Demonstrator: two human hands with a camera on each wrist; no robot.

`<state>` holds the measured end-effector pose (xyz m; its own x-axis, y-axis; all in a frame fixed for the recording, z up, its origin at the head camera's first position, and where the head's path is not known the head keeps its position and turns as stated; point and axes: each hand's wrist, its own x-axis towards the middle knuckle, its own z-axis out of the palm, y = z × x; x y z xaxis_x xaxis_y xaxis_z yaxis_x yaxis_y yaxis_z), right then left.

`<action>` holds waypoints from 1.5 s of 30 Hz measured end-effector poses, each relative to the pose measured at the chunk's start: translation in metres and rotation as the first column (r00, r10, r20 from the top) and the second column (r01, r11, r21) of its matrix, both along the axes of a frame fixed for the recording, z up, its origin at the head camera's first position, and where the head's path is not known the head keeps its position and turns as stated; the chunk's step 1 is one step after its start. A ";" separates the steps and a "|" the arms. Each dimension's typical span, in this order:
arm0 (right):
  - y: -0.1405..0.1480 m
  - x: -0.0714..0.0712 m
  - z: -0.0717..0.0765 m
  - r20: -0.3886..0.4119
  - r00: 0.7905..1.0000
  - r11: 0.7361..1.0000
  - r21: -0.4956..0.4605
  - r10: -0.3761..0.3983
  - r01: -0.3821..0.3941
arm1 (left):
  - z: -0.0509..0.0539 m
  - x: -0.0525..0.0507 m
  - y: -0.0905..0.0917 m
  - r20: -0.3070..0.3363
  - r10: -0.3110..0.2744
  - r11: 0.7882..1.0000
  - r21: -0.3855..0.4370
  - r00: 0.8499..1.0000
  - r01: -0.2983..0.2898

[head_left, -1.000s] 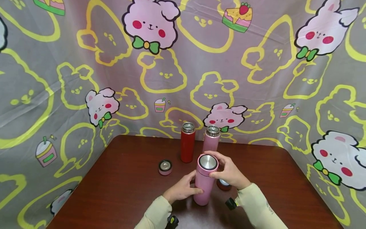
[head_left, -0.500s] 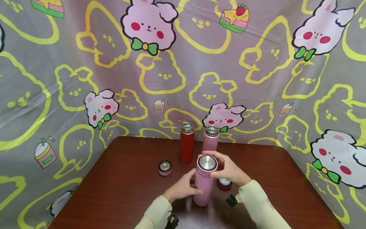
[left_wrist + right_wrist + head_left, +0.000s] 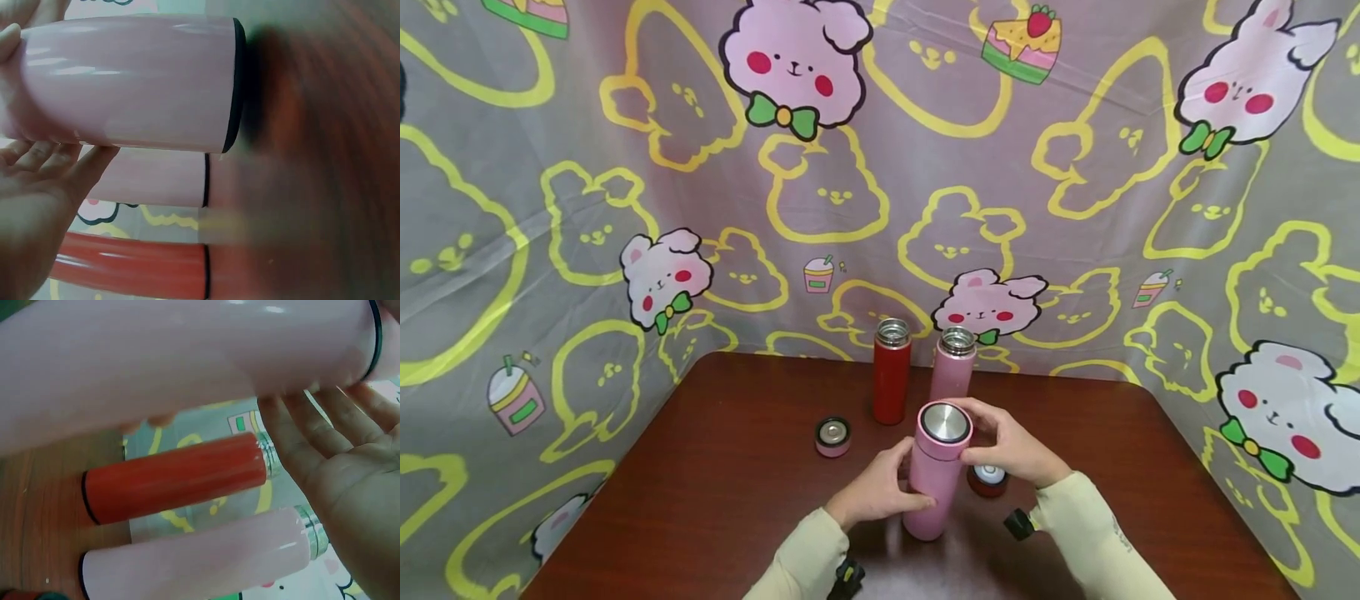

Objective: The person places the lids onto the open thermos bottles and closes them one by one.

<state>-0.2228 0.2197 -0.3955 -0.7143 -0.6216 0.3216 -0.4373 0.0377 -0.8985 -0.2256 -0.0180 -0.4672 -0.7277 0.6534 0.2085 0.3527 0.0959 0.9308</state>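
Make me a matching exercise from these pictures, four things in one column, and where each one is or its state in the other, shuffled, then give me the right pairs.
Things
1. Red bottle
2. Loose pink lid
3. Front bottle
4. Red lid

Places and states
A. On the table, right of the front bottle
B. Held, with its cap on
C. Standing uncapped, farther back
D. Lying left of every bottle

Right pairs: 1-C, 2-D, 3-B, 4-A
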 end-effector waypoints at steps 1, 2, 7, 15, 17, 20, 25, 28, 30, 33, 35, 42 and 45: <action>0.002 0.000 0.000 0.006 1.000 1.000 0.009 -0.006 0.006 | 0.002 0.000 -0.001 -0.009 0.006 1.000 0.000 1.000 -0.006; 0.004 0.000 -0.001 0.017 1.000 1.000 0.017 -0.010 0.010 | 0.004 0.000 -0.002 -0.032 0.015 1.000 -0.001 0.999 -0.015; 0.013 0.000 -0.006 0.060 0.998 0.999 0.035 -0.004 0.002 | 0.016 -0.001 -0.011 -0.100 0.080 0.997 0.010 0.992 -0.080; 0.024 0.004 -0.015 0.035 0.983 0.955 0.246 -0.180 0.167 | 0.065 0.008 -0.037 -0.195 0.276 0.961 0.018 0.941 -0.278; 0.026 0.004 -0.018 0.014 0.976 0.934 0.295 -0.215 0.202 | 0.078 0.009 -0.044 -0.219 0.324 0.945 0.034 0.920 -0.324; 0.030 0.004 -0.024 -0.025 0.965 0.899 0.358 -0.261 0.252 | 0.089 0.005 -0.055 -0.235 0.404 0.914 0.063 0.884 -0.401; 0.037 0.006 -0.033 -0.121 0.940 0.835 0.433 -0.318 0.339 | 0.097 -0.005 -0.076 -0.257 0.502 0.863 0.093 0.826 -0.496; 0.041 0.008 -0.037 -0.204 0.917 0.794 0.458 -0.344 0.400 | 0.095 -0.017 -0.090 -0.275 0.541 0.838 0.100 0.794 -0.536; 0.043 0.010 -0.039 -0.246 0.899 0.770 0.465 -0.361 0.437 | 0.090 -0.028 -0.100 -0.282 0.568 0.819 0.098 0.773 -0.566; 0.046 0.010 -0.043 -0.294 0.875 0.731 0.482 -0.384 0.483 | 0.082 -0.044 -0.116 -0.275 0.604 0.791 0.092 0.748 -0.605; 0.048 0.011 -0.046 -0.319 0.861 0.709 0.489 -0.396 0.508 | 0.079 -0.052 -0.126 -0.272 0.632 0.767 0.089 0.725 -0.635; 0.055 0.011 -0.054 -0.413 0.806 0.610 0.528 -0.424 0.591 | 0.073 -0.064 -0.149 -0.281 0.715 0.680 0.070 0.640 -0.730; 0.058 0.011 -0.055 -0.430 0.793 0.575 0.546 -0.432 0.609 | 0.066 -0.067 -0.156 -0.259 0.733 0.660 0.047 0.629 -0.750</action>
<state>-0.2116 0.2774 -0.4502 -0.9415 -0.2722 0.1987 -0.3337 0.8352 -0.4372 -0.2922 -0.1742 -0.4012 -0.9046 -0.0678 0.4208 0.3417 0.4749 0.8110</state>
